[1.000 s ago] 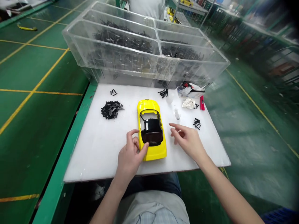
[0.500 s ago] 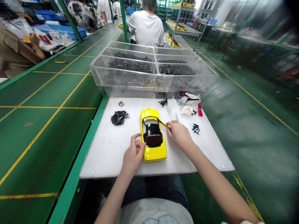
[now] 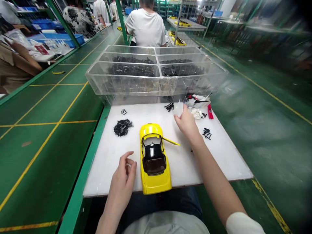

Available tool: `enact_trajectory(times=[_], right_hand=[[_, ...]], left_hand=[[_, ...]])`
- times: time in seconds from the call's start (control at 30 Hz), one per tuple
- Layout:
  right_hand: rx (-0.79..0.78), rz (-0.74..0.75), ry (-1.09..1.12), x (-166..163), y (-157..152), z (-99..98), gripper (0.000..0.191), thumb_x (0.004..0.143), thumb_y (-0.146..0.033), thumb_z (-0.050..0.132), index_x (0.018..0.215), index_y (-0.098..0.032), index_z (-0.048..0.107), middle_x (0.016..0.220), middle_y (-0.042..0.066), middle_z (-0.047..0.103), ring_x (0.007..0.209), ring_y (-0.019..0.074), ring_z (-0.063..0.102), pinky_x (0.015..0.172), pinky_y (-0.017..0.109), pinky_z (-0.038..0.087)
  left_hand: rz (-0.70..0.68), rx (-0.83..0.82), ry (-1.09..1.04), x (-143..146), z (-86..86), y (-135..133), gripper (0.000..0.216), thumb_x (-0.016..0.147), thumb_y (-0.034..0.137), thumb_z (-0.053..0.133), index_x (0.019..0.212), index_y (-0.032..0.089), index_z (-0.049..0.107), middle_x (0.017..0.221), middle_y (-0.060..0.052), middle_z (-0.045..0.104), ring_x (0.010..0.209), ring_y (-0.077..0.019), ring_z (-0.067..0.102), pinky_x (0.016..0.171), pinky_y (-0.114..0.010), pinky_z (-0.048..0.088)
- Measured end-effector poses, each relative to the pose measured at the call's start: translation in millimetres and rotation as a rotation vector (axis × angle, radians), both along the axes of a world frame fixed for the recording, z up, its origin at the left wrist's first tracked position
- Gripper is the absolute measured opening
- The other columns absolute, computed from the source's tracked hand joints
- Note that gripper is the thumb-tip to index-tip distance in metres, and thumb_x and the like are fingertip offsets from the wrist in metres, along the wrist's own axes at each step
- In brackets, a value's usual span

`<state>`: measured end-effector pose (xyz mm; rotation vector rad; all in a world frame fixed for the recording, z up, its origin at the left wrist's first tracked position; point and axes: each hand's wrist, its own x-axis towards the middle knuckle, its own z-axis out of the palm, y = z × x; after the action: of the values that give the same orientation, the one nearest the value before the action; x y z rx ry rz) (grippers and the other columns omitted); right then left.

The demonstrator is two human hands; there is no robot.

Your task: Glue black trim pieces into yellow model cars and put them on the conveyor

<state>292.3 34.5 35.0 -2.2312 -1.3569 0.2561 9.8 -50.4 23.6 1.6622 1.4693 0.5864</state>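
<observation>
The yellow toy car [image 3: 156, 182], with its black roof, stands on the white board, nose away from me. Its right door [image 3: 172, 141] juts out to the side. Beside the car's left flank my left hand [image 3: 123, 172] hovers apart from it, fingers loosely bent and holding nothing. My right hand [image 3: 188, 125] reaches past the door toward the back of the board, thumb and forefinger apart. Close to those fingertips is a small translucent item [image 3: 178, 109], partly hidden; whether they touch is unclear. Several thin curved black strips [image 3: 169, 107] lie just left of it.
A pile of small black parts [image 3: 122, 127] lies on the board's left, loose black pieces [image 3: 207, 133] on its right. Crumpled white tissue [image 3: 196, 113] and a red object [image 3: 210, 111] sit back right. Behind stands a clear divided bin [image 3: 122, 81]. A green conveyor [image 3: 44, 146] runs left.
Both hands have let go of the car. The right hand left the door, which stands wider out, and moved up the board. The car sits nearer to me.
</observation>
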Motion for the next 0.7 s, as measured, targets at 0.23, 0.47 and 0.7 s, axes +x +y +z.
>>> enact_trajectory(times=[0.23, 0.47, 0.7], right_hand=[[0.037, -0.021, 0.055, 4, 36, -2.8, 0.019, 0.085, -0.028, 0.061, 0.09, -0.011, 0.066, 0.077, 0.015, 0.069, 0.084, 0.03, 0.067, 0.077, 0.037, 0.048], [0.342, 0.178, 0.75, 0, -36, 33.4, 0.038, 0.085, -0.055, 0.058, 0.091, -0.018, 0.06, 0.091, 0.007, 0.068, 0.079, 0.0194, 0.069, 0.06, 0.026, 0.051], [0.172, 0.338, 1.173, 6, -89, 26.8, 0.038, 0.095, -0.056, 0.045, 0.116, -0.024, 0.049, 0.071, -0.003, 0.063, 0.048, 0.0108, 0.058, 0.042, 0.022, 0.042]], left_hand=[[-0.125, 0.186, 0.043, 8, -9.5, 62, 0.045, 0.087, 0.034, 0.052, 0.129, 0.02, 0.044, 0.103, -0.005, 0.051, 0.077, -0.0144, 0.055, 0.082, -0.034, 0.051], [-0.281, 0.591, 0.266, -1, 29.8, 53, 0.041, 0.091, 0.04, 0.056, 0.13, 0.026, 0.051, 0.129, -0.01, 0.057, 0.121, -0.0283, 0.054, 0.102, -0.046, 0.044], [-0.658, 0.726, 0.35, 74, 40.5, 31, 0.041, 0.099, 0.028, 0.044, 0.139, 0.017, 0.047, 0.097, -0.006, 0.074, 0.125, -0.0298, 0.054, 0.109, -0.055, 0.034]])
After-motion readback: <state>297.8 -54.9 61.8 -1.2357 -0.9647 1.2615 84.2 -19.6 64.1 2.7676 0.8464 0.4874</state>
